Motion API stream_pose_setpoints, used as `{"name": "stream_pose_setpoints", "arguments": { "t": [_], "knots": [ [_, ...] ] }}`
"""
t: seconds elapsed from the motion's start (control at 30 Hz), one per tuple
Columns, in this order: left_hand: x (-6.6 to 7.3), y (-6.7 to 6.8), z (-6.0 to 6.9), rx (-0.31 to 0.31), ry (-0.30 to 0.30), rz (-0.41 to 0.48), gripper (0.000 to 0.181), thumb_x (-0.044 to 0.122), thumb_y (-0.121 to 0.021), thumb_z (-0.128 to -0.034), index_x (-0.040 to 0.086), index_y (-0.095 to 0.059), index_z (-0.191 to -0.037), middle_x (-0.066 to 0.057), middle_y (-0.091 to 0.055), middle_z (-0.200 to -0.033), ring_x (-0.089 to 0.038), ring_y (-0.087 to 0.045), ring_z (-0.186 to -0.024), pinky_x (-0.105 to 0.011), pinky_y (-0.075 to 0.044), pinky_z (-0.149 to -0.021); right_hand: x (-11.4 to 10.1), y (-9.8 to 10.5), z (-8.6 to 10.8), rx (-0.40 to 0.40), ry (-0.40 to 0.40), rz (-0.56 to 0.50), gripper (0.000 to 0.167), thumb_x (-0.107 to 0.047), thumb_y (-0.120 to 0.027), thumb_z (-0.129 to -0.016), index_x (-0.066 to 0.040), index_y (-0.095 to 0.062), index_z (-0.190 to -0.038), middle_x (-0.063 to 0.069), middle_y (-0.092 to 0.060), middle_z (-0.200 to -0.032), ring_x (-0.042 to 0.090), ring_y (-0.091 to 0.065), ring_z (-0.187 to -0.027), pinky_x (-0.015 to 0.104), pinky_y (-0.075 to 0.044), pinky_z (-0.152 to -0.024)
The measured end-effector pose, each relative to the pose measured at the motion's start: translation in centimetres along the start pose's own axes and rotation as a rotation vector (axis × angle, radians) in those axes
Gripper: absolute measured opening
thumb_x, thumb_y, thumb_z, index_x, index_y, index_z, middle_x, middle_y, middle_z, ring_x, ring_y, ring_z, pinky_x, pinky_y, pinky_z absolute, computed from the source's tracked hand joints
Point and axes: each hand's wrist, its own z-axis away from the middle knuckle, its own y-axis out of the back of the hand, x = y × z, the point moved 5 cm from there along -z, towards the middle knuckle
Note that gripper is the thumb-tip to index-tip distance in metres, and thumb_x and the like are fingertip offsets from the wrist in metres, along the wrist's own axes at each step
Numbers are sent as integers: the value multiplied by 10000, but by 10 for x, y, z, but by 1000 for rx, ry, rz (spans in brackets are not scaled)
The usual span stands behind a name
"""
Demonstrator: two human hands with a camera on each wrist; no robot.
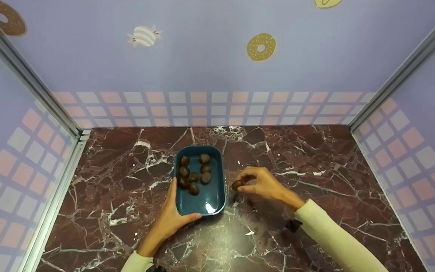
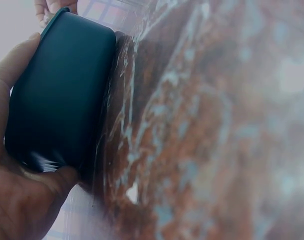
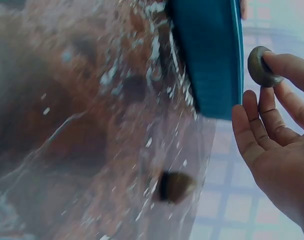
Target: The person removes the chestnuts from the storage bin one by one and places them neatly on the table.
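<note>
Blue container (image 1: 218, 204) on the worktop (image 1: 100, 211), with brown nuts (image 1: 193, 188) mostly toward its far end. Left hand (image 1: 171, 217): grip clasping the near-left corner. Right hand (image 1: 261, 184): grip pinching a single nut (image 1: 236, 184) beside the right wall.

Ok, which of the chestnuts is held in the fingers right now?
The chestnut pinched by the right hand, beside the tray; the other visible chestnuts lie inside the tray, except one on the tabletop.

The worktop (image 1: 127, 189) is dark red-brown, marble-patterned, veined in white. On it stands a blue-green dish (image 1: 195, 205), slightly nearer the worktop's left edge than the right; a brown nut (image 3: 181, 188) lies apart from it.
</note>
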Motion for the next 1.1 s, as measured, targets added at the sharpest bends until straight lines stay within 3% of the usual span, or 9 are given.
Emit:
{"name": "stream_pose_setpoints", "arguments": {
  "t": [0.23, 0.57, 0.67, 0.8, 1.1],
  "knots": [
    [-1, -1, -1, 8, -2, -17, 1483, 398, -1047, -744, 68, -34, -1774, -266, -30, -1823, -508, -134, -1655, -693, -171, -1297, 29, 21, 12, 105, -79, -23, 270, -44, -882, -902, -25, -794, -1156, 141, -780, -1132, 344, -746, -1053, 566, -602, -1001],
    [-3, -1, 0, 13, -1, -3, 1494, 438, -1044, -731, 75, -39, -1775, -256, -27, -1826, -510, -140, -1652, -700, -168, -1294, 66, 45, 27, 208, -152, -20, 262, 2, -878, -897, 54, -765, -1127, 230, -781, -1087, 371, -761, -982, 339, -631, -880],
    [-2, -1, 1, 12, 0, 2, 1499, 427, -1047, -727, 76, -35, -1776, -258, -21, -1826, -507, -137, -1653, -694, -161, -1296, 74, 50, 29, 226, -158, 7, 242, -1, -881, -894, 47, -770, -1105, 206, -790, -1064, 319, -751, -963, 284, -606, -859],
    [0, 0, 1, 7, 14, 10, 1495, 389, -1051, -733, 80, -27, -1777, -251, -13, -1828, -490, -125, -1660, -675, -150, -1305, 83, 58, 29, 237, -155, 75, 216, -13, -888, -891, 16, -784, -1077, 150, -798, -1037, 284, -750, -962, 336, -607, -895],
    [-1, 0, 1, 6, 16, 10, 1486, 427, -1039, -750, 93, -21, -1780, -245, -20, -1830, -485, -119, -1664, -682, -158, -1305, 98, 69, 26, 276, -207, 178, 219, -16, -895, -881, -20, -796, -1077, 123, -789, -1058, 346, -725, -1031, 539, -556, -1004]
  ]
}}
